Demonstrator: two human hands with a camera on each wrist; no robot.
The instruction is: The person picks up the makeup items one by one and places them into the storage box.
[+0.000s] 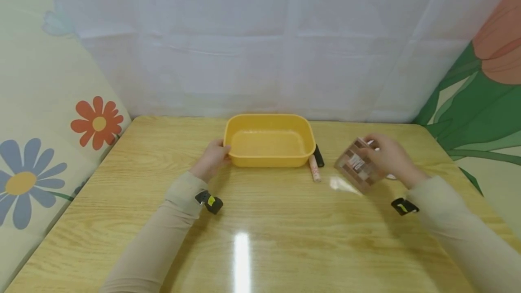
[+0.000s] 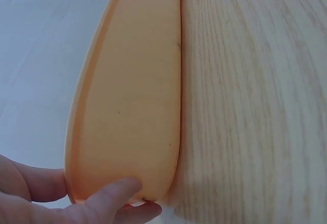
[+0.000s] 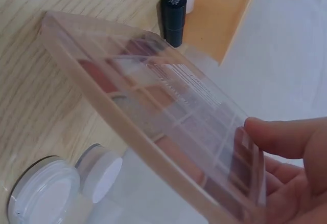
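Note:
My left hand (image 1: 212, 159) holds the left end of a yellow plastic basin (image 1: 268, 162). In the left wrist view its fingers (image 2: 110, 196) spread around the basin's end wall, at the rim and lower down. My right hand (image 1: 388, 157) pinches an eyeshadow palette (image 1: 358, 166) by one edge, tilted above the table to the right of the basin. Through the palette's clear cover (image 3: 168, 101) show rows of brown, pink and red pans, with a printed label on it.
Beside the basin's right end lie a black tube (image 1: 319, 156) and a pink patterned tube (image 1: 314, 169). Under the palette, the right wrist view shows a round clear jar (image 3: 46, 193) and a smaller white-topped pot (image 3: 102, 175). A white cloth (image 1: 260, 58) hangs behind the wooden table (image 1: 285, 229).

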